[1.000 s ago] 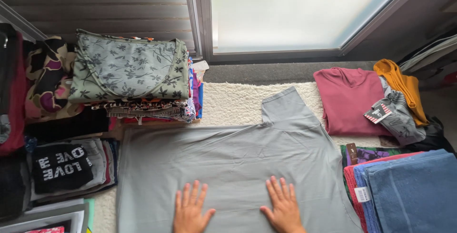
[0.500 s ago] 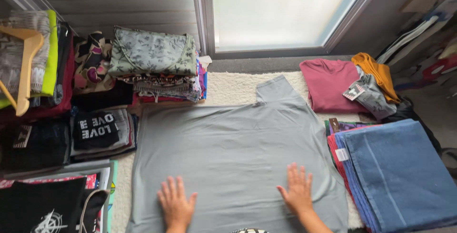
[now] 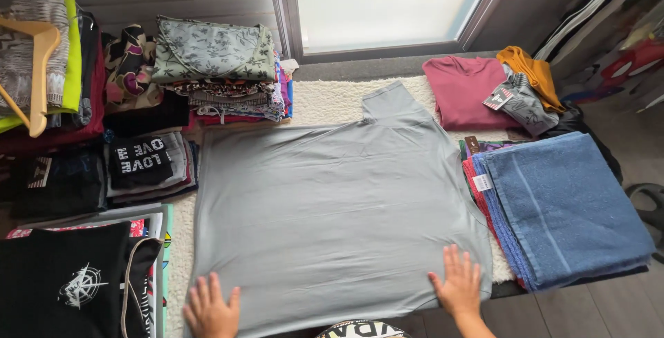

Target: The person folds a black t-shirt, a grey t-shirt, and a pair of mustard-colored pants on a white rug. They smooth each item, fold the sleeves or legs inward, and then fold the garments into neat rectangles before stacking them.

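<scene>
A large grey shirt (image 3: pixel 332 207) lies spread flat on a cream fluffy rug (image 3: pixel 325 99), its high collar pointing away from me toward the window. My left hand (image 3: pixel 211 308) rests flat, fingers apart, on the shirt's near left corner. Over at the near right hem, my right hand (image 3: pixel 458 285) presses down flat with fingers spread. Neither hand grips anything.
Folded clothes are stacked at the left: a green floral pile (image 3: pixel 211 51), a black printed top (image 3: pixel 142 162), a black bag (image 3: pixel 72 283). A wooden hanger (image 3: pixel 38 68) hangs far left. Blue towels (image 3: pixel 560 207) lie right, with a maroon shirt (image 3: pixel 467 92) behind them.
Both hands have slid apart along the near hem, from the middle of the shirt out toward its left and right corners. The view has shifted back, showing more of the surroundings.
</scene>
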